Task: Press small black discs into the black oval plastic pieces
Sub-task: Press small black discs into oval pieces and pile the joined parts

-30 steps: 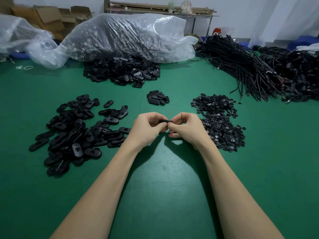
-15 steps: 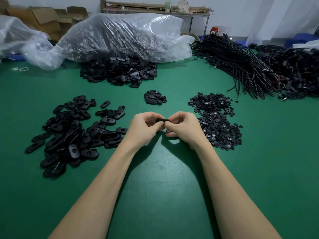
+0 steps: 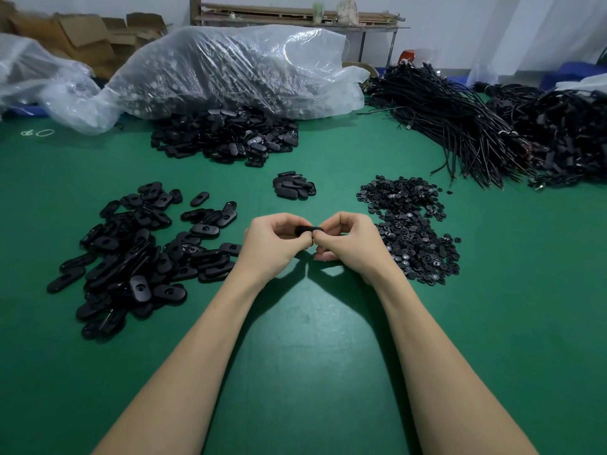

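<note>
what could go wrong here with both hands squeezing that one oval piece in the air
1. The oval piece is pinched only by fingertips of the left hand and right hand above the green table; a slip could drop it.
2. The disc is hidden by the fingers, so it might seat crooked unnoticed.
</note>
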